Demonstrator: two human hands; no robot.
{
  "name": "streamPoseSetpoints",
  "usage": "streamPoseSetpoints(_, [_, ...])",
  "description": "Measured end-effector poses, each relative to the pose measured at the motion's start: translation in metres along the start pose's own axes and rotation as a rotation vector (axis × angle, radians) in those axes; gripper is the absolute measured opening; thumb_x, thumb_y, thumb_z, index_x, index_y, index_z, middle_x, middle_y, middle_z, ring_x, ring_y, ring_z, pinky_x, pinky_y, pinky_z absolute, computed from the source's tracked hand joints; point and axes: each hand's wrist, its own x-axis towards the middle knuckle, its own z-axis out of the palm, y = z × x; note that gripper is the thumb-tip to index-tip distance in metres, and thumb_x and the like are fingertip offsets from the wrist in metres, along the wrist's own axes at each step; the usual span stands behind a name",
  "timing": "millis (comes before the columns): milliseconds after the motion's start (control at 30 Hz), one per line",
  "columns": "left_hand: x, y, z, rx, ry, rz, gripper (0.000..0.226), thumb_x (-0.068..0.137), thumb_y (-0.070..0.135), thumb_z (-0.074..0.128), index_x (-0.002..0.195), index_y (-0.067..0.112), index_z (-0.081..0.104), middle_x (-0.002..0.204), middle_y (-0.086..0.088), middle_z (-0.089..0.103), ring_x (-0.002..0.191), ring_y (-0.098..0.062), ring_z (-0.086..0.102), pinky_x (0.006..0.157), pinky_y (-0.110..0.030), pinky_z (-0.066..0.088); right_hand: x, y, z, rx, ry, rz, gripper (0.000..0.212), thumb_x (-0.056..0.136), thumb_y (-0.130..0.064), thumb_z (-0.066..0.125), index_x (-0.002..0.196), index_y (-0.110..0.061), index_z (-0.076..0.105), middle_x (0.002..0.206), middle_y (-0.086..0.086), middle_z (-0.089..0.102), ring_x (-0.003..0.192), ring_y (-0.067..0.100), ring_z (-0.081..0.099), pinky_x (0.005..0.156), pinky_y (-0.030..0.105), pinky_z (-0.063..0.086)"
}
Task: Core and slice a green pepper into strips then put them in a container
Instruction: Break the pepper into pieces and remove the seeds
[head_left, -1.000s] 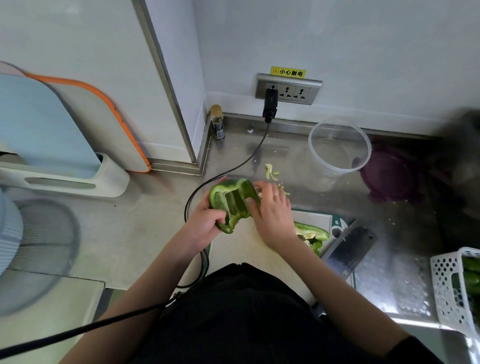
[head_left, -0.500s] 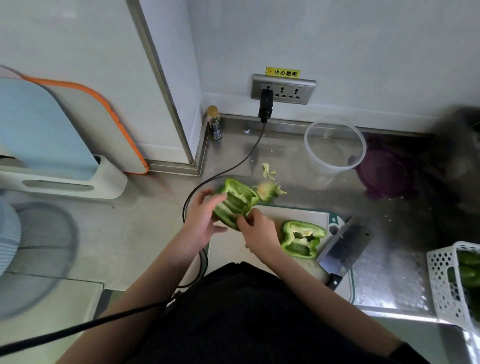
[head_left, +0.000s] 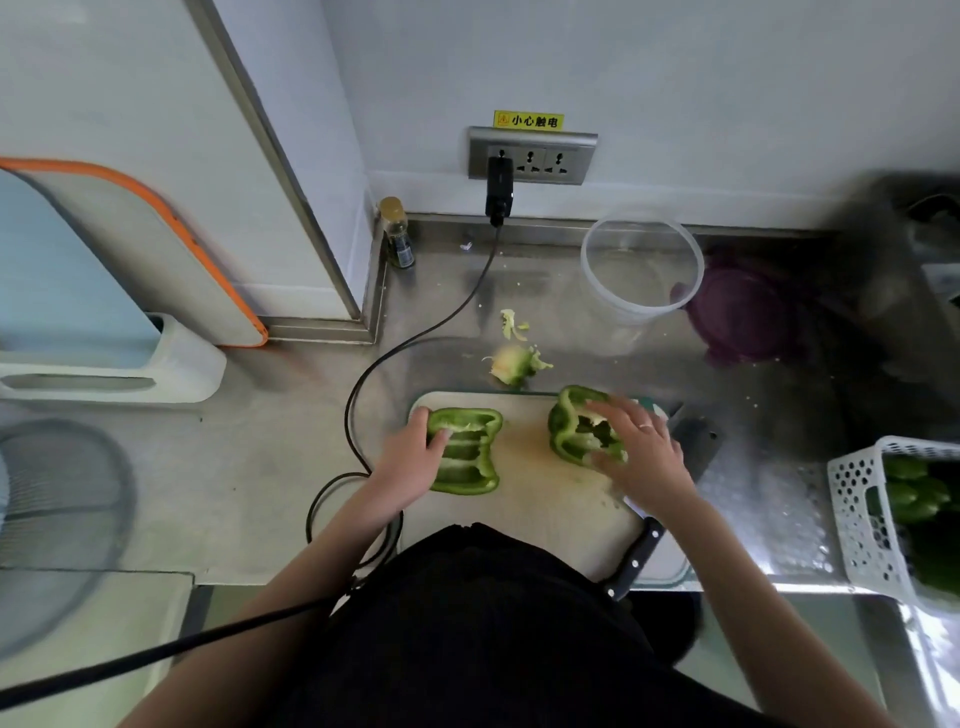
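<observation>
Two green pepper halves lie cut side up on the pale cutting board (head_left: 540, 499). My left hand (head_left: 410, 462) holds the left pepper half (head_left: 467, 457), thumb on its outer wall and fingers inside the hollow. My right hand (head_left: 644, 457) reaches over the right pepper half (head_left: 571, 431), with fingers at its far side and thumb at its near edge; the hand is slightly blurred. The torn-out core (head_left: 514, 364) lies on the steel counter just beyond the board. An empty clear round container (head_left: 641, 270) stands behind it to the right.
A cleaver (head_left: 696, 441) lies along the board's right edge, handle toward me. A purple lid (head_left: 743, 312) sits beside the container. A white basket (head_left: 857, 514) with more peppers stands at the right. A black cable (head_left: 415, 343) runs from the wall socket past the board's left side. A small bottle (head_left: 397, 234) stands in the corner.
The pepper half I held up with both hands now lies on the board under my left hand. The core has dropped on the counter. My right hand has moved right onto the other half.
</observation>
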Motion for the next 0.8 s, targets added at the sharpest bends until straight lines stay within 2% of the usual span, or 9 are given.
streamPoseSetpoints(67, [0.005,0.004,0.001,0.124,0.043,0.027,0.030,0.100,0.027,0.042,0.115,0.001,0.044,0.101,-0.018,0.061,0.095,-0.034,0.059,0.076,-0.038,0.043,0.014,0.004,0.000,0.129,0.062,-0.008,0.056,0.086,-0.032,0.066,0.136,-0.035,0.041,0.142,-0.002,0.039,0.130,0.027,0.036,0.103,0.050,0.035])
streamPoseSetpoints(133, [0.009,0.004,0.003,0.176,0.068,0.050,0.032,0.099,0.026,0.044,0.116,-0.001,0.046,0.108,-0.020,0.058,0.102,-0.035,0.056,0.082,-0.038,0.041,0.029,-0.002,-0.004,0.202,0.111,0.038,0.062,0.082,-0.029,0.072,0.136,-0.031,0.040,0.134,0.003,0.048,0.118,0.027,0.046,0.096,0.045,0.041])
streamPoseSetpoints(200, [0.009,0.002,0.003,0.162,0.071,0.076,0.036,0.098,0.025,0.045,0.123,-0.002,0.044,0.113,-0.019,0.056,0.104,-0.033,0.055,0.085,-0.039,0.042,0.041,-0.005,-0.008,0.217,-0.016,0.047,0.059,0.081,-0.028,0.073,0.132,-0.028,0.043,0.122,0.006,0.056,0.103,0.023,0.052,0.085,0.033,0.041])
streamPoseSetpoints(233, [0.008,0.002,0.002,0.157,0.067,0.086,0.040,0.098,0.025,0.046,0.128,-0.001,0.041,0.115,-0.018,0.056,0.105,-0.031,0.055,0.086,-0.038,0.044,0.046,-0.004,-0.009,0.223,-0.073,0.037,0.055,0.082,-0.027,0.073,0.129,-0.027,0.045,0.115,0.005,0.059,0.097,0.022,0.054,0.081,0.030,0.040])
streamPoseSetpoints(300, [0.007,0.003,0.001,0.145,0.066,0.100,0.046,0.098,0.026,0.046,0.136,0.002,0.036,0.120,-0.017,0.054,0.108,-0.029,0.055,0.090,-0.037,0.044,0.052,-0.002,-0.011,0.249,-0.120,0.028,0.047,0.084,-0.023,0.071,0.125,-0.023,0.048,0.110,0.005,0.060,0.098,0.025,0.056,0.082,0.032,0.043])
streamPoseSetpoints(467, [0.006,0.010,0.000,0.093,0.215,0.241,0.046,0.096,0.018,0.049,0.140,0.009,0.037,0.137,-0.011,0.045,0.125,-0.025,0.044,0.100,-0.036,0.041,0.055,-0.010,-0.008,0.035,-0.129,-0.013,0.051,0.089,-0.007,0.055,0.134,-0.021,0.038,0.113,0.012,0.057,0.092,0.025,0.055,0.074,0.029,0.040])
streamPoseSetpoints(600, [0.006,0.031,0.002,-0.003,0.193,0.396,0.039,0.096,0.024,0.049,0.134,0.015,0.045,0.132,-0.004,0.050,0.117,-0.015,0.051,0.097,-0.026,0.042,0.045,-0.024,0.004,-0.068,-0.056,-0.085,0.050,0.092,0.001,0.044,0.138,-0.014,0.034,0.126,0.015,0.048,0.111,0.031,0.050,0.082,0.035,0.042])
streamPoseSetpoints(700, [0.007,0.051,0.010,-0.051,0.110,0.375,0.044,0.095,0.035,0.049,0.133,0.013,0.046,0.130,-0.005,0.054,0.114,-0.014,0.054,0.097,-0.030,0.046,0.039,-0.031,0.011,-0.107,-0.015,-0.089,0.058,0.087,0.009,0.045,0.139,-0.013,0.030,0.135,0.014,0.040,0.123,0.032,0.043,0.098,0.046,0.042])
streamPoseSetpoints(800, [0.011,0.066,0.020,0.009,0.008,0.322,0.059,0.091,0.050,0.048,0.136,0.012,0.042,0.133,-0.005,0.050,0.120,-0.019,0.050,0.099,-0.034,0.045,0.029,-0.042,0.003,-0.007,-0.002,-0.133,0.052,0.092,0.002,0.042,0.140,-0.011,0.029,0.134,0.016,0.041,0.122,0.033,0.044,0.100,0.044,0.040])
